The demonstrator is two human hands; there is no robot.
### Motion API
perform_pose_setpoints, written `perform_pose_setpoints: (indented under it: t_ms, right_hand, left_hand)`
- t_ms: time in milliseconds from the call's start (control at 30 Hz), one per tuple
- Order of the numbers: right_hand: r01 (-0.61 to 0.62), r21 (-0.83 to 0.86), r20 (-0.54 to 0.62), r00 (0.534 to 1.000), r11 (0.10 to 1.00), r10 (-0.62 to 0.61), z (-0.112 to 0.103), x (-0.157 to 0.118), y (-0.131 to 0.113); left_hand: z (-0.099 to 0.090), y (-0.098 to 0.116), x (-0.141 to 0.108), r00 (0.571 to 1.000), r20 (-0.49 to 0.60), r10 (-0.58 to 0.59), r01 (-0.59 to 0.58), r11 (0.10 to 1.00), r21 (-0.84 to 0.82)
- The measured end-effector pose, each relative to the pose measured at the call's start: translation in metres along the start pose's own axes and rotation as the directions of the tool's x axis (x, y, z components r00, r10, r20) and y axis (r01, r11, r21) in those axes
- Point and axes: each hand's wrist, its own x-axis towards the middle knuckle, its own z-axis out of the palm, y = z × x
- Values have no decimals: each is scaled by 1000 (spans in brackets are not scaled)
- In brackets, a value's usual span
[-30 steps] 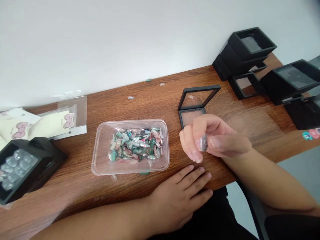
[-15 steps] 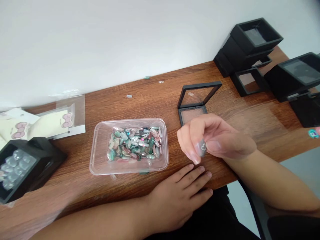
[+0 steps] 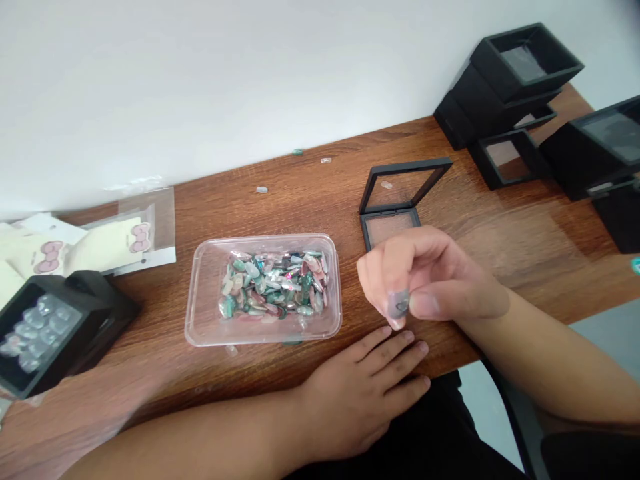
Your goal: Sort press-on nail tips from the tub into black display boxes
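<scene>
My right hand is raised over the table's front edge, its thumb and fingers pinching a grey press-on nail. My left hand lies flat at the table edge, fingers stretched out, holding nothing. Left of my hands sits a clear plastic tub with a heap of green, pink and silver nails in it. Behind my right hand stands an open black compact-like case with a see-through lid; the hand hides part of its front.
Black boxes are stacked at the back right, more at the far right. A black box with clear nails and bagged cards lie left. Loose nails rest near the wall.
The whole view has shifted slightly. The grey nail in my right hand has turned, and its heart mark shows less clearly. My left hand has stayed flat.
</scene>
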Motion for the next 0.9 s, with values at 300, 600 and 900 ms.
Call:
perform_pose_setpoints:
  t_ms: [300, 600, 900]
  right_hand:
    - [69, -95, 14, 998, 993, -68, -1, 2, 4]
    - [56, -142, 18, 998, 988, -54, 1, -1, 3]
    - [9, -180, 16, 1000, 984, -6, 3, -2, 2]
  left_hand:
    - [2, 0, 0, 999, -35, -3, 2, 1000, -22]
    - [5, 0, 0, 998, -56, -6, 4, 1000, -26]
    - [4, 1, -1, 999, -38, -4, 4, 1000, 1]
